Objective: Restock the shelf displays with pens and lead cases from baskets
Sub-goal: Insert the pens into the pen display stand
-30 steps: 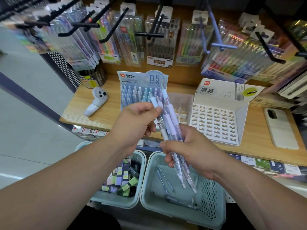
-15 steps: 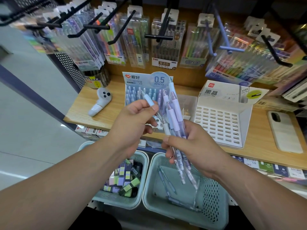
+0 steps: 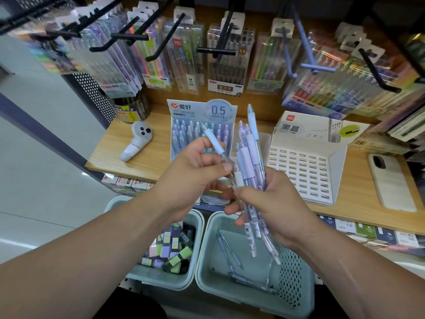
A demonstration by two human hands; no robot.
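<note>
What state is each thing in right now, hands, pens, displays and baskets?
Left hand, pinches one blue-grip pen.
Right hand, grips a pen bundle.
Pen display, holds pens.
Lead case display, slots empty.
Left basket, holds lead cases.
Right basket, holds few loose pens.
Phone, face down.

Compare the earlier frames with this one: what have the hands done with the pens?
The left hand has drawn one blue-gripped pen out of the bunch of pens, up and to the left. It pinches the pen, whose top now stands apart from the rest. The right hand still grips the bunch above the pen basket. The shelf display and lead case basket stayed put.
</note>
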